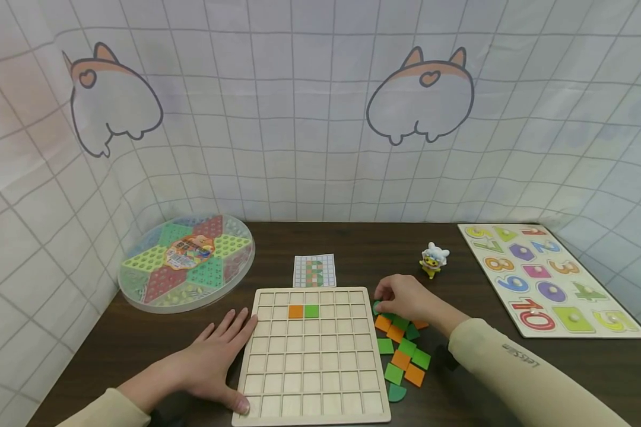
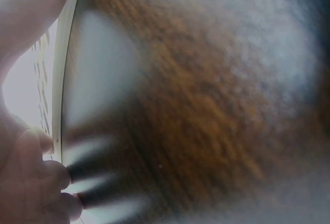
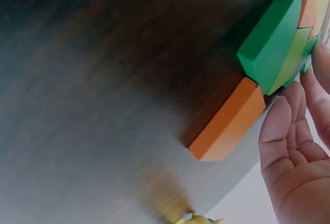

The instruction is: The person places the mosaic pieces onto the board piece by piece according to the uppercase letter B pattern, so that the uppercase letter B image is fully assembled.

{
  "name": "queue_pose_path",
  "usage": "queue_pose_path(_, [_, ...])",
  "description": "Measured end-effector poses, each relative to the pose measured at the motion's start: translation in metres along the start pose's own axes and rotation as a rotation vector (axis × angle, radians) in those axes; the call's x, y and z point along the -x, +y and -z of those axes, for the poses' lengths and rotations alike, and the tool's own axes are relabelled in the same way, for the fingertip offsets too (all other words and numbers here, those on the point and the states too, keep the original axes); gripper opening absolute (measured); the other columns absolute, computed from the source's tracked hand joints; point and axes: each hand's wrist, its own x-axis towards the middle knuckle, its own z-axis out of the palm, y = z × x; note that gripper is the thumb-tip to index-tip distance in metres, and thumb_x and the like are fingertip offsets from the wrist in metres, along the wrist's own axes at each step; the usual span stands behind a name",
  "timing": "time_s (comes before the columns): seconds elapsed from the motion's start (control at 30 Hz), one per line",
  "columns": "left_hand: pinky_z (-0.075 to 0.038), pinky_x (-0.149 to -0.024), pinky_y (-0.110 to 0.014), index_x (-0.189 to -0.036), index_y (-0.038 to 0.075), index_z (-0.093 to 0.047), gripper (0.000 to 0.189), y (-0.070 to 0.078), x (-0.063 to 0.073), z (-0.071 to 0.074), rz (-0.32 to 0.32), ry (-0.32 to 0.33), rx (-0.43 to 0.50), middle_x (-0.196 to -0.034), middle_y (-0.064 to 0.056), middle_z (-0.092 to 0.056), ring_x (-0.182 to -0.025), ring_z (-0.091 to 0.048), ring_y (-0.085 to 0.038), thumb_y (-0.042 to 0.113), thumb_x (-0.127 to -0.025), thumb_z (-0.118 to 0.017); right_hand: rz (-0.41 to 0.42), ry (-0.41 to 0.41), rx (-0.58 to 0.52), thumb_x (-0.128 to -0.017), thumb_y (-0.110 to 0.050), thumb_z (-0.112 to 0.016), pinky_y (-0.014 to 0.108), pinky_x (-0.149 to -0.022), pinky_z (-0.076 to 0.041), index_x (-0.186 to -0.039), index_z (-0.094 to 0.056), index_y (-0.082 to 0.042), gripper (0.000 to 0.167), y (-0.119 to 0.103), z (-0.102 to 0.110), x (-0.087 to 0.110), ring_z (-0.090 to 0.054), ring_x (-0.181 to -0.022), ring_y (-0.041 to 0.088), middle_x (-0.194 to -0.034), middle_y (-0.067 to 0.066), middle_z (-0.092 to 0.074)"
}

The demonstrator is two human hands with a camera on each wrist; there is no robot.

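Observation:
A wooden grid board (image 1: 304, 379) lies in front of me, with one orange square tile (image 1: 296, 311) and one light green square tile (image 1: 311, 311) in neighbouring cells near its top. My left hand (image 1: 210, 359) spreads its fingers along the board's left edge, thumb at the lower corner. Beyond the board's upper right side, my right hand (image 1: 406, 298) has thumb and fingers bent together at a dark green piece (image 1: 376, 307) with a curved edge, and seems to pinch it. Under and below that hand lie loose pieces, including orange tiles (image 3: 229, 123) and dark green pieces (image 3: 270, 38).
Behind the board lies a printed pattern card (image 1: 314, 271). A round star-patterned game board (image 1: 187, 261) is at the back left. A small figurine (image 1: 434, 260) stands behind my right hand, and a number puzzle board (image 1: 552, 279) lies at the right.

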Motion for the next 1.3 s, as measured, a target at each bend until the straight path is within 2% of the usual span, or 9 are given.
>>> queue_pose_path(0.17, [-0.01, -0.119, -0.073, -0.166, 0.017, -0.007, 0.146, 0.0002, -0.0002, 0.0004, -0.001, 0.0, 0.002, -0.173, -0.014, 0.001, -0.159, 0.003, -0.04, 0.089, -0.058, -0.073, 0.017, 0.0, -0.012, -0.093, -0.014, -0.076, 0.028, -0.068, -0.05, -0.102, -0.071, -0.005, 0.013, 0.003, 0.0009, 0.0006, -0.059, -0.077, 0.012, -0.088, 0.002, -0.068])
queue_pose_path(0.47, [-0.01, -0.119, -0.074, -0.166, 0.018, -0.006, 0.145, 0.0, 0.0001, 0.0003, -0.001, -0.004, 0.001, -0.173, -0.013, 0.002, -0.159, 0.004, -0.04, 0.09, -0.059, -0.072, -0.044, 0.029, 0.049, -0.093, -0.017, -0.077, 0.028, -0.067, -0.049, -0.096, -0.07, -0.007, 0.012, 0.0037, 0.0028, -0.0029, -0.056, -0.073, 0.012, -0.084, 0.0, -0.067])
queue_pose_path(0.7, [-0.01, -0.119, -0.074, -0.166, 0.018, -0.005, 0.145, -0.0008, 0.0006, 0.0, -0.009, 0.001, 0.003, -0.173, -0.014, 0.002, -0.159, 0.004, -0.041, 0.09, -0.059, -0.072, -0.005, 0.01, 0.052, -0.091, -0.013, -0.077, 0.028, -0.068, -0.051, -0.098, -0.07, -0.005, 0.013, 0.0043, 0.0038, -0.0026, -0.057, -0.074, 0.013, -0.085, 0.003, -0.068])
queue_pose_path(1.0, [-0.01, -0.119, -0.074, -0.166, 0.017, -0.006, 0.145, -0.001, 0.0006, 0.0001, -0.007, 0.001, 0.008, -0.173, -0.014, 0.002, -0.159, 0.004, -0.041, 0.089, -0.06, -0.072, 0.012, 0.062, 0.106, -0.089, -0.014, -0.08, 0.027, -0.065, -0.048, -0.084, -0.065, -0.01, 0.017, 0.0047, 0.0016, -0.0043, -0.053, -0.07, 0.013, -0.08, 0.0, -0.064])
queue_pose_path(1.2, [-0.01, -0.119, -0.074, -0.166, 0.017, -0.007, 0.146, -0.0011, 0.0005, -0.0006, -0.01, 0.014, 0.003, -0.173, -0.015, 0.001, -0.159, 0.003, -0.041, 0.09, -0.058, -0.072, 0.025, 0.048, 0.089, -0.088, -0.012, -0.081, 0.027, -0.068, -0.053, -0.094, -0.072, -0.007, 0.013, 0.0049, 0.0018, -0.0039, -0.058, -0.074, 0.011, -0.085, 0.0, -0.068])
queue_pose_path(1.3, [-0.011, -0.119, -0.074, -0.166, 0.016, -0.007, 0.146, -0.0012, 0.0003, -0.0011, -0.015, 0.019, 0.0, -0.173, -0.015, 0.0, -0.159, 0.002, -0.041, 0.09, -0.058, -0.072, 0.034, 0.035, 0.089, -0.088, -0.012, -0.08, 0.026, -0.068, -0.053, -0.093, -0.075, -0.008, 0.009, 0.0046, 0.0021, -0.004, -0.059, -0.074, 0.01, -0.086, -0.001, -0.07])
